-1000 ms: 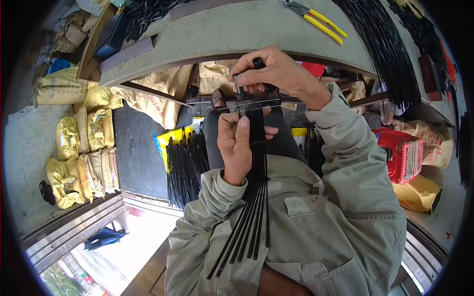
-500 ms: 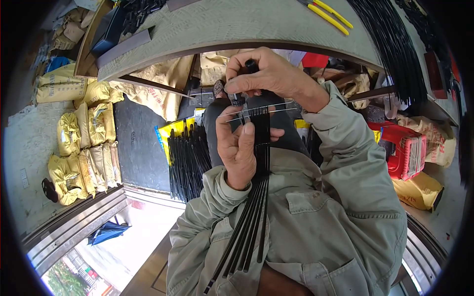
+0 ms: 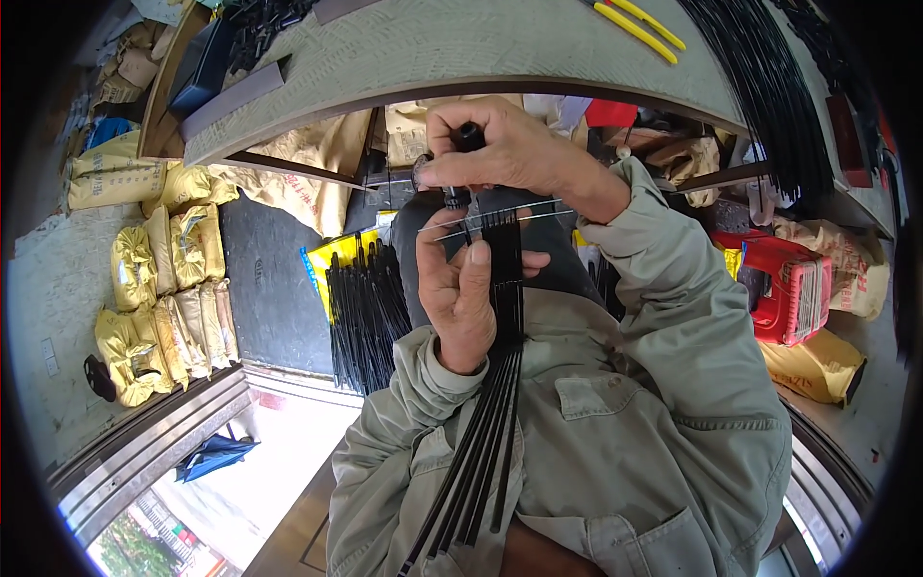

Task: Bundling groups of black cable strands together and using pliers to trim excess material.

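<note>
My left hand (image 3: 460, 303) is closed near the top of a row of thin black rods (image 3: 463, 471) that look like umbrella ribs. Its thumb presses at their upper ends, while the rods fan down across my lap and jacket. Two thin metal wires (image 3: 540, 211) run crosswise at the rod tops. Above them, my right hand (image 3: 519, 149) grips a black tubular fitting (image 3: 468, 136) between thumb and fingers. A ribbed black collar (image 3: 456, 198) below its fingers sits just over the left fingertips. Whether the collar touches the rods, I cannot tell.
Ahead is a bench (image 3: 404, 53) with yellow-handled pliers (image 3: 642, 31) and a long bundle of black rods (image 3: 760, 96). More rods (image 3: 365, 317) stand by my left leg. Yellow sacks (image 3: 173, 332) line the left wall; a red plastic container (image 3: 784, 288) is at right.
My right hand and the fitting have shifted slightly left and down. The left hand keeps its hold on the rods, whose lower ends have slid a little downward.
</note>
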`<action>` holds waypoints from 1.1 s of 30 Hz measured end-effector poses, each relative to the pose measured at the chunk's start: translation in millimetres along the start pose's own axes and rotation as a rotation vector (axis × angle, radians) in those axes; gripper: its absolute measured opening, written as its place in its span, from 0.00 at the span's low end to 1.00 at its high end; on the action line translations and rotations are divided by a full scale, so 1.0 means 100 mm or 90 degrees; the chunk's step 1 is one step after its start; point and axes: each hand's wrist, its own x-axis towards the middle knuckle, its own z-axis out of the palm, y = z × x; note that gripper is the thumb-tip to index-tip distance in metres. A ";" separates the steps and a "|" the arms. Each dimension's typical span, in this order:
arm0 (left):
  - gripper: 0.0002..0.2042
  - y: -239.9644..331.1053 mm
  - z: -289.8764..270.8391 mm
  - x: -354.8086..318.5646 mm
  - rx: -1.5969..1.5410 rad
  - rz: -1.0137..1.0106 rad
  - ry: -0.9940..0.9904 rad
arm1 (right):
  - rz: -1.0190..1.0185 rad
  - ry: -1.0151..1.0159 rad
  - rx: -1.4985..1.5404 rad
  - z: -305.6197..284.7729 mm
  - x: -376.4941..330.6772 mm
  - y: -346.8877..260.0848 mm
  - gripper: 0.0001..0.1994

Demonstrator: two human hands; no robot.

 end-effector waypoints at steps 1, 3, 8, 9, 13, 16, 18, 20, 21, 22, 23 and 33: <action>0.16 0.00 0.00 0.00 0.000 -0.001 0.003 | -0.001 -0.001 -0.002 0.01 0.00 0.00 0.13; 0.15 0.00 -0.02 0.01 0.004 -0.002 0.005 | -0.003 -0.004 -0.004 0.02 0.00 0.00 0.14; 0.14 0.01 -0.03 0.08 0.006 -0.011 0.005 | -0.104 -0.014 -0.098 0.01 0.04 0.06 0.14; 0.14 0.01 -0.02 0.07 0.005 -0.015 0.011 | -0.108 -0.020 -0.114 0.02 0.03 0.06 0.14; 0.14 0.00 -0.01 0.08 0.004 0.000 0.024 | -0.111 -0.041 -0.140 0.02 0.03 0.02 0.15; 0.15 -0.01 -0.01 0.08 0.005 -0.001 0.028 | -0.095 -0.058 -0.124 0.01 0.03 0.02 0.15; 0.15 0.00 0.00 0.08 0.004 -0.001 0.029 | -0.138 -0.071 -0.130 -0.02 0.04 0.05 0.13; 0.16 0.02 0.01 0.09 0.001 0.003 0.031 | -0.159 -0.076 -0.134 -0.03 0.02 0.05 0.13; 0.16 0.02 -0.01 0.09 0.001 0.004 0.033 | -0.106 -0.015 -0.041 -0.02 -0.01 0.03 0.12; 0.15 0.02 -0.04 0.08 -0.003 0.010 0.047 | -0.052 0.045 0.051 0.00 -0.05 0.02 0.11; 0.15 0.04 -0.07 0.07 -0.008 0.015 0.059 | 0.001 0.107 0.141 0.02 -0.09 -0.01 0.12; 0.12 -0.03 -0.18 0.14 0.070 0.100 0.146 | -0.031 0.427 0.224 0.67 -0.56 0.27 0.11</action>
